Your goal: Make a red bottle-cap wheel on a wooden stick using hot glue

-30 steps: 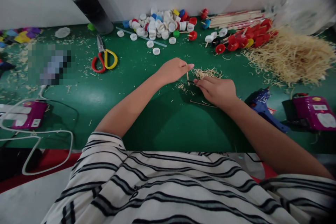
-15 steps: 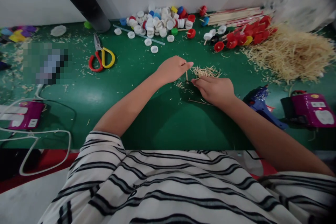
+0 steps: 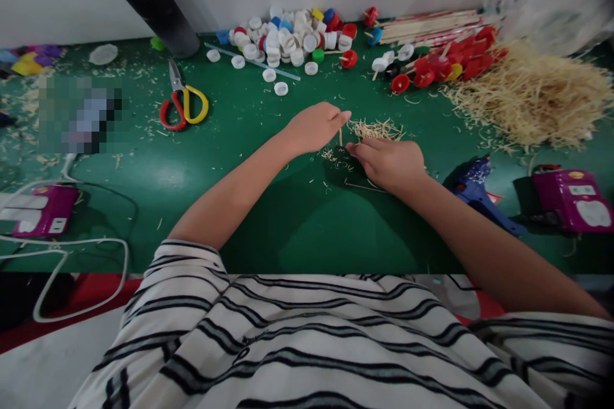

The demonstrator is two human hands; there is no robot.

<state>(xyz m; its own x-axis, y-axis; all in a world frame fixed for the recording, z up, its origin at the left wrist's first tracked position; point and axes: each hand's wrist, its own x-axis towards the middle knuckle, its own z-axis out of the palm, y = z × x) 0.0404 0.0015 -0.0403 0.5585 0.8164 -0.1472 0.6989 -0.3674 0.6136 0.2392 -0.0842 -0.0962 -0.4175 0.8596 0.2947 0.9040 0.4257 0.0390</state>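
Observation:
My left hand (image 3: 314, 129) is closed in a pinch around the top of a short wooden stick (image 3: 341, 136), which points down at the table. Close to the stick's lower end are the fingertips of my right hand (image 3: 391, 163). That hand is closed too, palm down; what it grips, if anything, is hidden. Just beyond it lies a small heap of pale wood shavings (image 3: 378, 130), with finer curls (image 3: 329, 154) scattered below the stick. A thin nail-like rod (image 3: 362, 186) lies on the table, its right end running in beneath my right hand.
Scissors (image 3: 185, 105) lie left on the green table (image 3: 288, 223). Bottle caps (image 3: 288, 45) are piled at the back, with red caps on sticks (image 3: 432, 70) to their right. A large shavings heap (image 3: 532, 96), blue glue gun (image 3: 484, 198) and purple power block (image 3: 573, 201) sit right.
My right hand has shifted very slightly left, its fingertips nearer the stick's lower end. My left hand stays in place, still holding the stick. The whole view has slid a little.

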